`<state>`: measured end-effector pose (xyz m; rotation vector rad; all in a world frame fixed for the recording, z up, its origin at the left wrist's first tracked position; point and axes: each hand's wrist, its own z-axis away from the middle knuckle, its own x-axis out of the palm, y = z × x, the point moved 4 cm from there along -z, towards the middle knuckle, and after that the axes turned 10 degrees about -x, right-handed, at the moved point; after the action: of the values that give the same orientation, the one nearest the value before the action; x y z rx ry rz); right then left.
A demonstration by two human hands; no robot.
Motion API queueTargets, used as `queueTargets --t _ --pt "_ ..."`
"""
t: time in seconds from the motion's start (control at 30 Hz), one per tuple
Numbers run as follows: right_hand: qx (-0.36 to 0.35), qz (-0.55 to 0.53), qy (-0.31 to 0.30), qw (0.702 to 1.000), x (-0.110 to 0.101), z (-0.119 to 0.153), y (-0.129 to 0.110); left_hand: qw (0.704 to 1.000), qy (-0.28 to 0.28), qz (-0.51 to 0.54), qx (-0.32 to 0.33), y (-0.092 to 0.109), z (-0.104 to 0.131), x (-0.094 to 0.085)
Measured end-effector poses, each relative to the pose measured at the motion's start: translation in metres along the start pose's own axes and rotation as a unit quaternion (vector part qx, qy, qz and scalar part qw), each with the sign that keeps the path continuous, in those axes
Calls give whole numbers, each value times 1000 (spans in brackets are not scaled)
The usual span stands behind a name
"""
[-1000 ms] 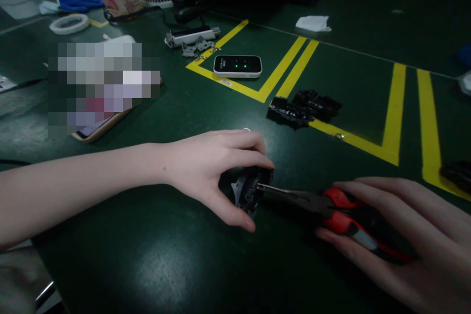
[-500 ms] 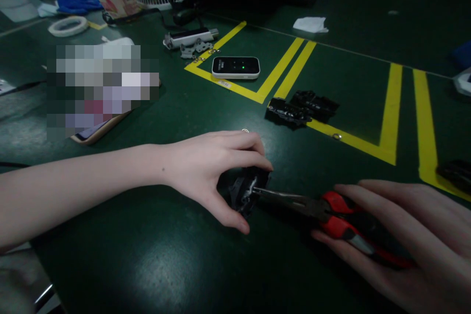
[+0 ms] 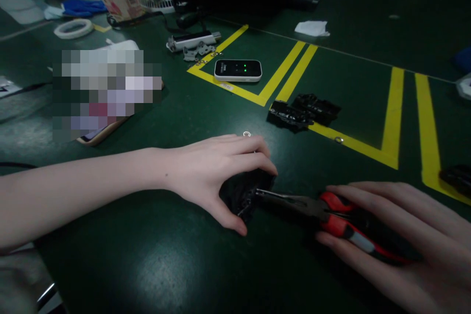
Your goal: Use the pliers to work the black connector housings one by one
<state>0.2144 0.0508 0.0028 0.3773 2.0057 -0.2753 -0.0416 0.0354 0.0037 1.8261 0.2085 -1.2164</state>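
Observation:
Between the thumb and fingers of my left hand (image 3: pixel 224 167) is a dark moulded part (image 3: pixel 241 194), held down on the green table (image 3: pixel 165 270). My right hand (image 3: pixel 408 235) grips red-and-black needle-nose pliers (image 3: pixel 333 211). The slim jaws of the pliers point left, and their tips touch the near face of the black part. Whether the tips pinch anything is too small to tell. A small metal ring (image 3: pixel 247 134) lies just beyond my left knuckles. Two similar black parts (image 3: pixel 303 110) rest farther back.
A white-edged device with green lights (image 3: pixel 238 70) stands inside yellow tape lines (image 3: pixel 356 149). Another ring (image 3: pixel 339 140) lies on the tape. Grey metal pieces (image 3: pixel 198 51) are at the back, near a tape roll (image 3: pixel 73 28). A blurred-out phone-like object (image 3: pixel 106 127) is at left.
The black part has turned slightly under my left hand, its lighter streak now less visible. The pliers stay against it, with my right hand barely shifted. The whole view has moved a little.

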Motion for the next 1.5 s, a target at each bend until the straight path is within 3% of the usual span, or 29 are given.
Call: queueTargets --t 0.3,0.53,0.9,1.5 --pt "22 -17 8 1000 -1 -5 -5 999 22 11 23 0 -2 -3" --pt "-46 34 5 998 -2 -7 -4 999 20 21 18 0 -2 -3" --pt "10 1 14 1000 -2 -5 -4 1000 13 13 16 -1 -1 -2" --pt "-25 25 11 999 -10 -3 -1 1000 8 18 18 0 -1 -3"
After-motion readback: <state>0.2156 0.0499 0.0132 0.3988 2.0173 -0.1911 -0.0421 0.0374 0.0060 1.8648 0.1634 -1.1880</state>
